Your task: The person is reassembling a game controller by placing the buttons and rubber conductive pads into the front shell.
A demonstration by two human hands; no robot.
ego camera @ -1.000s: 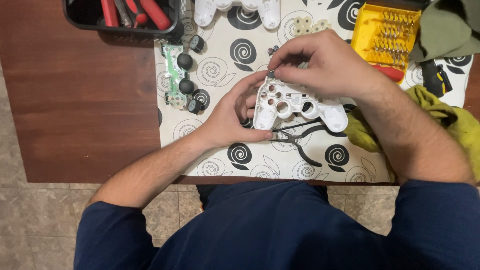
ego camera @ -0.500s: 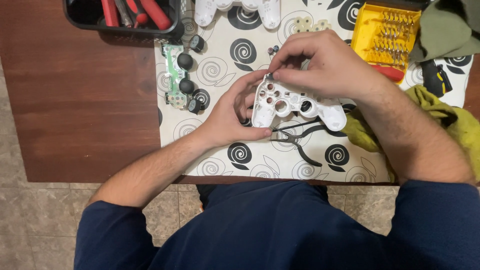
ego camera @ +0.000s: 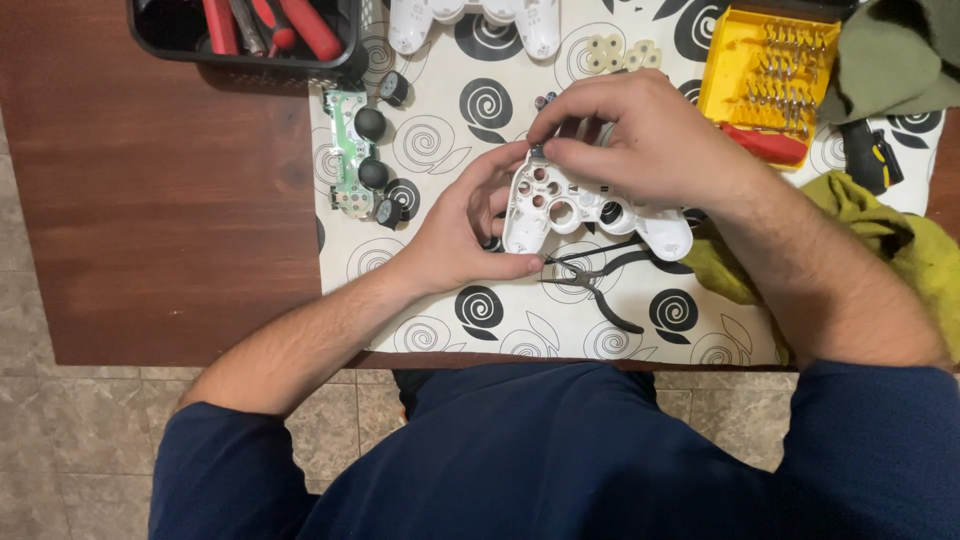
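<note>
left hand (ego camera: 465, 225) grips white controller shell (ego camera: 590, 205) by its left side, right hand (ego camera: 640, 140) pinches its top edge | black pliers (ego camera: 595, 285) just below hands, green circuit board (ego camera: 355, 150) left of left hand | yellow bit case (ego camera: 765, 70) beyond right hand, black basket (ego camera: 345, 55) with red tools | patterned mat (ego camera: 450, 120) on brown table (ego camera: 150, 200)

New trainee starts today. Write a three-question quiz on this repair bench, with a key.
1. True or false: the left hand steadies the white controller shell.
2. Which lies left of the shell? A) green circuit board B) yellow bit case C) green cloth
3. What tool lies on the mat just below the shell?

Key: 1 true. 2 A. 3 black pliers; the right hand works at the shell's top edge.
</note>
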